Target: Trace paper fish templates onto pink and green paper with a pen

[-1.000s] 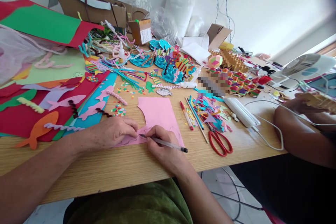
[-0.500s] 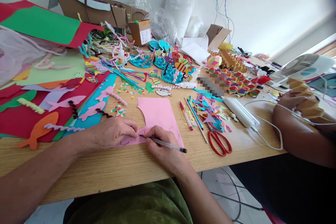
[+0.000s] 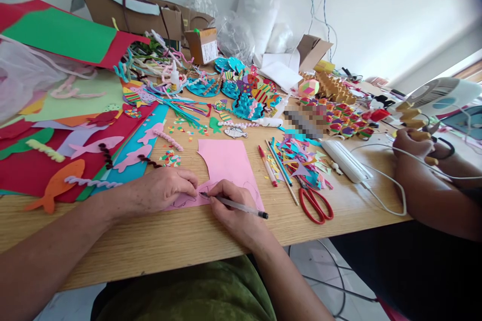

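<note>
My right hand (image 3: 232,210) grips a thin pen (image 3: 241,206), its tip touching the near left corner of a pink paper sheet (image 3: 226,163) on the wooden table (image 3: 181,238). My left hand (image 3: 163,190) presses flat on that corner of the sheet, fingertips just beside the pen tip. Drawn outlines show on the paper around the hands.
Red-handled scissors (image 3: 315,203), pencils (image 3: 268,165) and coloured paper scraps (image 3: 301,158) lie to the right. Foam sheets with fish cut-outs (image 3: 75,155) cover the left. Another person's hands (image 3: 412,143) hold a folded cardboard piece at the right, near a white fan (image 3: 440,93).
My hands and pen stay almost still on the pink sheet. The other person's hands have lifted and turned the folded cardboard piece at the right.
</note>
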A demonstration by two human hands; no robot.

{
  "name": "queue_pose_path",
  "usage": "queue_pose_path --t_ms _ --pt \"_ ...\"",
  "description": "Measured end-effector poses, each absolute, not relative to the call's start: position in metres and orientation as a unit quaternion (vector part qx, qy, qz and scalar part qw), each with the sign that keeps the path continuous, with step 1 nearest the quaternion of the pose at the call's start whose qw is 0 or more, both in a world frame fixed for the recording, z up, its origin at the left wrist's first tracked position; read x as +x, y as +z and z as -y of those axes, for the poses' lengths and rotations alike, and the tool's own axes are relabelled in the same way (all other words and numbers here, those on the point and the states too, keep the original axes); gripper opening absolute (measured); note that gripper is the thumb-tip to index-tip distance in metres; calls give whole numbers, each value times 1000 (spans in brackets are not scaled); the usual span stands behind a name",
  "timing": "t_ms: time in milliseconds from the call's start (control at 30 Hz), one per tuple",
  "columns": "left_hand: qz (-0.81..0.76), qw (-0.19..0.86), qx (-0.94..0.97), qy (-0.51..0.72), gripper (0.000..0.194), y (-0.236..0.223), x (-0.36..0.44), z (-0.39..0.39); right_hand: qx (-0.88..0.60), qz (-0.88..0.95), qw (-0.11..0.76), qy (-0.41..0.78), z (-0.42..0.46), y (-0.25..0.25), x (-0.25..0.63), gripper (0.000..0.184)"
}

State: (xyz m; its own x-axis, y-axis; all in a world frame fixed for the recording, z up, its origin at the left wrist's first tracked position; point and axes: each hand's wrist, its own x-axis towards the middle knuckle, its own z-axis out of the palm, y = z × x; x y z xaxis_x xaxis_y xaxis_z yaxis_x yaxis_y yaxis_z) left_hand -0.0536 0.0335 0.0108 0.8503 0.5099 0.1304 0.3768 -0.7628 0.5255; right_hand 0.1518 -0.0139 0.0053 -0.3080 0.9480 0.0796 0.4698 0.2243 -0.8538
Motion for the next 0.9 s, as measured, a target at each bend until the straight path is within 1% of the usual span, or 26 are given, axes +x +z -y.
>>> queue_pose_path --t_ms 900 --pt "-234 244 930 144 40 9 -54 -34 -504 712 315 374 14 5 152 11"
